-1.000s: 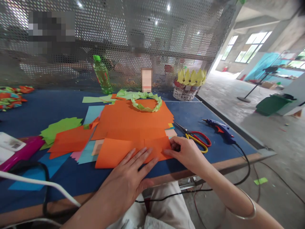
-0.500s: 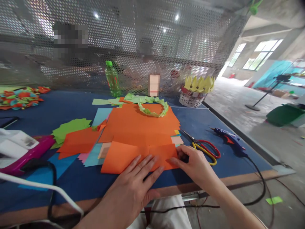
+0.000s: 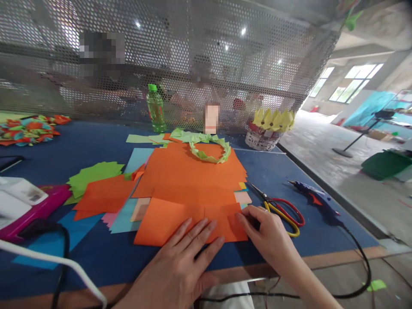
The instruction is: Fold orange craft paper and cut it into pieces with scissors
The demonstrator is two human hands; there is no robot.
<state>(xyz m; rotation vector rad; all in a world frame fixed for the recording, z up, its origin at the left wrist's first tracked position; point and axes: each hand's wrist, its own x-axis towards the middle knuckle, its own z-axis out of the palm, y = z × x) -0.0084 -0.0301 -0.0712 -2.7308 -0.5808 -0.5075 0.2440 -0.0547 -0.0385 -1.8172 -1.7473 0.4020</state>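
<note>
A folded sheet of orange paper lies near the table's front edge, with a crease near its middle. My left hand rests flat on it, fingers stretched out and slightly spread. At the sheet's right end, the thumb and forefinger of my right hand pinch its edge. Behind it, a stack of orange paper covers sheets of other colours. A ring of folded light-green paper sits on the back of that stack. Scissors with one red and one yellow handle lie just right of my right hand.
A blue glue gun with a cord lies at the right. A green-capped bottle and a basket topped with yellow folded paper stand by the mesh screen. Left are green sheets, a magenta-and-white device and a white cable.
The view has shifted slightly, so the table sits a little lower in the picture. Both hands keep nearly the same places on the folded orange paper.
</note>
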